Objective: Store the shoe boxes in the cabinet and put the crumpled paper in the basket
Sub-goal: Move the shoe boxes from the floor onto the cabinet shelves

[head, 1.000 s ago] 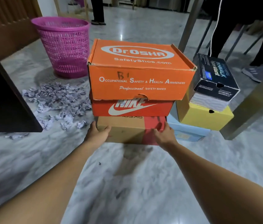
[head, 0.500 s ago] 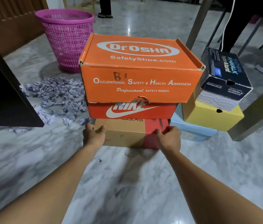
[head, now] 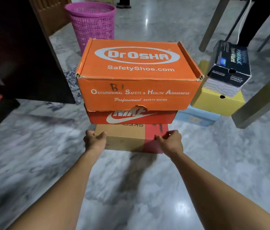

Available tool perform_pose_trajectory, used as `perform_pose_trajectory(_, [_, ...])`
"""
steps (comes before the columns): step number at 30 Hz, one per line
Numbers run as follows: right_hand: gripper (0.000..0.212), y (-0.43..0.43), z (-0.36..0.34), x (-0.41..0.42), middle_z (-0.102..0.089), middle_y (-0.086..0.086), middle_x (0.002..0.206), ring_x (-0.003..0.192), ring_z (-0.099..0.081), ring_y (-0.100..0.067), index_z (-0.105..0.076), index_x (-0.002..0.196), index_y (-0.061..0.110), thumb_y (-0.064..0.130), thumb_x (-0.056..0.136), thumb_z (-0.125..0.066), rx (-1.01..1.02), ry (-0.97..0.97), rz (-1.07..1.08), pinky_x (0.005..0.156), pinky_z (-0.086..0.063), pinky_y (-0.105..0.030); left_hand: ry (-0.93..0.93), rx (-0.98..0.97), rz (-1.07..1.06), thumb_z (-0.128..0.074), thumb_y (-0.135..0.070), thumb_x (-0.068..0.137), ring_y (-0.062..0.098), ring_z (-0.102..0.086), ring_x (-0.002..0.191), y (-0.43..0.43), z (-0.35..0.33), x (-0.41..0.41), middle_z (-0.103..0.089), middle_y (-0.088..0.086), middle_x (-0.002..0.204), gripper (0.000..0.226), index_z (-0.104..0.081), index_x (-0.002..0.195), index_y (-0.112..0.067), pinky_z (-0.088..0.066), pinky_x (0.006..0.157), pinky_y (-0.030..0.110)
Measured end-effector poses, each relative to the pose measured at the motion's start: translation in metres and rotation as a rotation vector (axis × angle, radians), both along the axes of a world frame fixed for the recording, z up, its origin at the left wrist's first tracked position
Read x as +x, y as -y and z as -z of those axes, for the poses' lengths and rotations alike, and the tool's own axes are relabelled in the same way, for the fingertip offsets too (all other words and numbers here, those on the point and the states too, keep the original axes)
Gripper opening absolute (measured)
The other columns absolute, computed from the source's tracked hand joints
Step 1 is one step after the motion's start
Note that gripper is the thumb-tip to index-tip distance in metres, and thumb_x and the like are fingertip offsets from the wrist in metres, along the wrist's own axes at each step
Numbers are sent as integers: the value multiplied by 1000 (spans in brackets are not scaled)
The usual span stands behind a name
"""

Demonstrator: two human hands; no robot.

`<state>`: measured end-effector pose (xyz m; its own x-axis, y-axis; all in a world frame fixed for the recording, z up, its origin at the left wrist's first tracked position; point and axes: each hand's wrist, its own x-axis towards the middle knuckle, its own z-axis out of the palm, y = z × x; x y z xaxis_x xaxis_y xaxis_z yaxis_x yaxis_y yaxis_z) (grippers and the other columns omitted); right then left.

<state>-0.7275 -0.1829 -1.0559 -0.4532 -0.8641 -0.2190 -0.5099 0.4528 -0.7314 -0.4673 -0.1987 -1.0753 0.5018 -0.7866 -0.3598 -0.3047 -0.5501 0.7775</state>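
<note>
Six shoe boxes are seen. Three are stacked: orange Dr.Osha box [head: 137, 90] on red Nike box [head: 131, 117] on brown Skechers box [head: 126, 140], its near corners clasped by left grip [head: 95, 141] and right grip [head: 170, 141]. Black box [head: 230, 67], yellow box [head: 214, 103] and blue box [head: 195, 117] are piled to the right; one pink basket [head: 92, 25] stands behind

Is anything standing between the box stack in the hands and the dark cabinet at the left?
Nothing visible. Only bare marble floor lies between the brown bottom box and the cabinet; the crumpled paper lies farther back.
</note>
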Motion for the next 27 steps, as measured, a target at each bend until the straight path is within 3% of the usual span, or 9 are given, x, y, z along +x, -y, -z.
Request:
perform_pose_trajectory(6, [49,-46,1,19,-52,-5,110,93,-61,-26,-50,112,11,40,80,-74,42,-14,-56,72,-46,-34,-6,75,-66,-60,-38,90,34,-54,110,-62,-7,17,-50,16,123,36,-34,105,-18,-46,94,44])
perform_pose_trajectory(11, [53,-73,-1,22,-57,-8,113,95,-64,-25,-51,116,14,42,78,-74,62,27,-96,81,-55,-40,-8,105,-102,-61,-30,92,31,-54,105,-102,-15,15,-52,18,125,41,-37,119,-9,-43,80,35])
perform_pose_trajectory(15, [36,-83,-19,14,-63,-3,116,104,-62,-24,-55,123,17,39,94,-53,-15,72,-33,88,-50,-37,26,145,-95,-54,-25,94,35,-54,113,-109,-34,18,-54,17,126,32,-43,120,-10,-45,86,36])
perform_pose_trajectory(18, [29,-68,-62,10,-64,5,95,101,-59,-20,-62,104,20,37,99,-40,-288,372,356,87,-43,-33,-24,-45,-361,-40,-23,97,37,-56,111,-106,-69,17,-58,20,125,25,-58,109,-10,-41,80,33])
perform_pose_trajectory(20, [33,-50,-98,6,-67,3,98,100,-63,-17,-64,99,21,45,99,-42,-470,652,524,92,-47,-32,-176,-245,-569,-34,-39,96,34,-55,114,-98,-94,19,-60,20,122,40,-59,104,-9,-36,82,33])
perform_pose_trajectory(21, [38,-42,-113,3,-69,1,102,102,-64,-17,-66,100,21,51,97,-44,-526,715,524,95,-49,-34,-245,-327,-623,-31,-53,91,32,-54,119,-93,-104,20,-59,19,124,54,-58,110,-11,-37,87,36])
perform_pose_trajectory(23, [47,-25,-134,-7,-71,2,105,104,-65,-15,-68,97,27,66,86,-45,-575,757,386,99,-48,-40,-266,-454,-611,-25,-73,85,27,-49,128,-85,-124,22,-54,15,135,77,-49,133,-17,-36,100,41])
perform_pose_trajectory(24, [52,-17,-141,-11,-71,3,104,104,-65,-14,-69,95,27,72,81,-47,-573,766,270,101,-47,-42,-233,-511,-583,-24,-75,87,26,-52,124,-82,-135,22,-57,12,131,76,-48,134,-20,-38,99,41])
perform_pose_trajectory(27, [61,-5,-153,-11,-73,1,110,108,-66,-17,-71,109,23,73,79,-54,-498,652,-45,102,-48,-42,-207,-536,-450,-32,-77,87,17,-66,90,-73,-165,20,-67,-4,95,63,-61,112,-26,-49,74,28])
